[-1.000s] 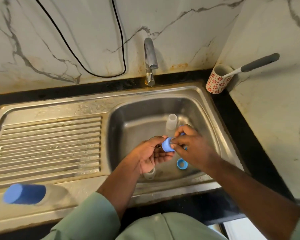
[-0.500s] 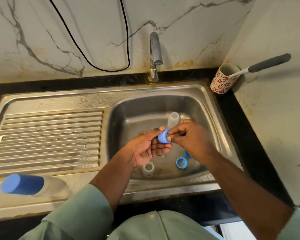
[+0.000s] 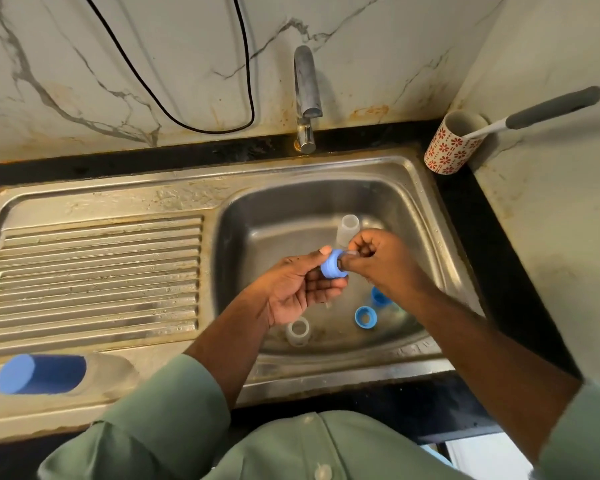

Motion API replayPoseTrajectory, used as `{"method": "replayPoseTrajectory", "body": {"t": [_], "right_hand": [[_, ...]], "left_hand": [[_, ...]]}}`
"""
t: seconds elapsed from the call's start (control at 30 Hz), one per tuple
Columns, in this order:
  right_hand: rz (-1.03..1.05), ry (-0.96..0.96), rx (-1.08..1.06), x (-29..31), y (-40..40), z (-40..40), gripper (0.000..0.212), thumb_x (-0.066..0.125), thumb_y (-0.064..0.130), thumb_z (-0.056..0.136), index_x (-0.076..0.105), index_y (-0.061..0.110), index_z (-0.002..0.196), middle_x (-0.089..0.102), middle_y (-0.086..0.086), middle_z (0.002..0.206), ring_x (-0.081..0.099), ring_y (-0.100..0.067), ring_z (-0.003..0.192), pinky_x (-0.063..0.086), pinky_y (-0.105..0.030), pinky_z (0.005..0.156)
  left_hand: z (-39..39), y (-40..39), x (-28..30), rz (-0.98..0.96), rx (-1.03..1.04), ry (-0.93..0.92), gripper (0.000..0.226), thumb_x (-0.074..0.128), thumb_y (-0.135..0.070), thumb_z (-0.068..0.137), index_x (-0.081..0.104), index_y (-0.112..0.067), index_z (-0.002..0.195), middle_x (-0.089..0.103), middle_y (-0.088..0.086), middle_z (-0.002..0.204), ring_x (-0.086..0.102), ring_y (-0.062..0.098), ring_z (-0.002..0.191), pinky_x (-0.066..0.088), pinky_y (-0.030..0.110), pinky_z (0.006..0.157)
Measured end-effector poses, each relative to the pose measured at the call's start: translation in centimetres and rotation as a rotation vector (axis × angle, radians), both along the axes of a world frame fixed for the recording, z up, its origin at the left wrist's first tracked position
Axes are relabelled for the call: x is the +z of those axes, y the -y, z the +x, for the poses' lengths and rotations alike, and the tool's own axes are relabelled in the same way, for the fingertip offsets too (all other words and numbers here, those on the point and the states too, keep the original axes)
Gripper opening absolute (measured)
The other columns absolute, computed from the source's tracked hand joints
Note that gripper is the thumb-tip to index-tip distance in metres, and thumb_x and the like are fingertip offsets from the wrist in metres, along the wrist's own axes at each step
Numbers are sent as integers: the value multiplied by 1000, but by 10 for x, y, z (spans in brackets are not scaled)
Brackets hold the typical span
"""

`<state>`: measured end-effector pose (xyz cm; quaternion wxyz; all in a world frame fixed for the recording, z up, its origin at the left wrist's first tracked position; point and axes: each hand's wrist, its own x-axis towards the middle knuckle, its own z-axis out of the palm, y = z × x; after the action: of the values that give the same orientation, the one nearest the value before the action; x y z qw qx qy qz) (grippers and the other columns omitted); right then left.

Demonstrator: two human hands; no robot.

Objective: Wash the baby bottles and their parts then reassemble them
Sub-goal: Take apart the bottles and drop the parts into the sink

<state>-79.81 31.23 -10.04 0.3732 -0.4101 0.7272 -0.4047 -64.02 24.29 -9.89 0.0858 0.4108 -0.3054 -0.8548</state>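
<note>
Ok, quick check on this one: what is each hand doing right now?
Left hand: holds the blue ring between thumb and fingers, over the sink.
Right hand: fingers curled, pinching the clear teat at the ring's top.

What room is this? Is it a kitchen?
Most likely a kitchen, at the sink. There is a steel sink with a ridged draining board, a tap on a marble wall, and a flowery mug with a brush in the corner of the counter.
</note>
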Motion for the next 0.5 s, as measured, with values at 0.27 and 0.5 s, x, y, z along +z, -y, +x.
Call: {"method": "replayPoseTrajectory", "body": {"t": [0.27,0.5], "right_hand": [[-27,-31,-21,-2,-2,-2,21,63,-5,71,58,15,77,56,2,72,49,-6,58,45,-23,52],[39,212,148,1,-22,-19,45,76,11,81,63,31,119,66,5,118,67,-15,100,57,-32,87]], "left_hand": [[-15,-8,3,-1,-26,-10,43,63,-31,92,65,1,120,73,20,90,73,20,70,62,27,64],[-20,-10,-4,-23,4,30,43,61,-30,96,60,4,122,74,19,90,73,20,72,61,28,64]]}}
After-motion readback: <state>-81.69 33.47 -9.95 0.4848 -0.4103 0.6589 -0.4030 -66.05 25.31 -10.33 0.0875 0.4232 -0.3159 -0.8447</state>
